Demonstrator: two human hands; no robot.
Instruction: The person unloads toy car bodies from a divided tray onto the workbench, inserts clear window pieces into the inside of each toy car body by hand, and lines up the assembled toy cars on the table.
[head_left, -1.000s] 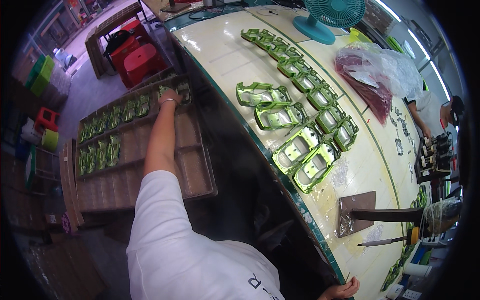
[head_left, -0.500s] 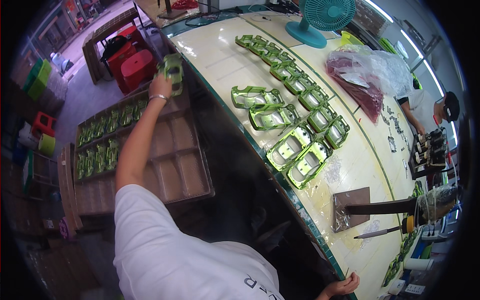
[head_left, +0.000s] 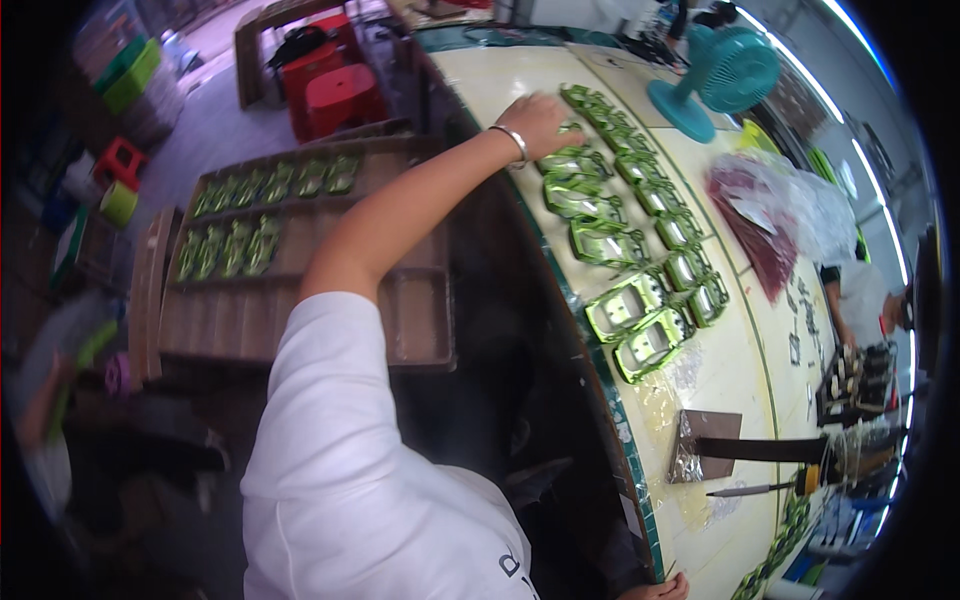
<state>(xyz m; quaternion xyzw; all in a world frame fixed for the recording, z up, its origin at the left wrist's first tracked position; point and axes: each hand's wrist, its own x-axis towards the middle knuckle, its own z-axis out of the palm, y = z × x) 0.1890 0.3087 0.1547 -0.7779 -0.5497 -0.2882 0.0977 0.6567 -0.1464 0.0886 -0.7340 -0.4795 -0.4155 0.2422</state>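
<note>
Your worktop [head_left: 480, 78] runs the length of the view on your right, with the brown compartment tray [head_left: 225, 325] to your left, apart from it. Two rows of green car-shaped shells lie along the worktop: the farther row [head_left: 662, 198] slants down and away from you, and the nearer group follows the green edge. More shells [head_left: 310, 178] stand in the tray's compartments.

Your left arm reaches out past the tray, so your left hand [head_left: 535, 122] is over the worktop's far part, close to its edge. Your right hand [head_left: 660, 588] is at the bottom of the view, well apart; its fingers look curled, but you cannot tell from here whether they hold anything.

The nearest shell [head_left: 580, 163] is on the worktop side of your left hand, just below and right of your bent fingertips. Its long axis seems to run roughly left to right, much like its neighbour's. Your fingers appear to touch it; blur hides whether they grip it.
</note>
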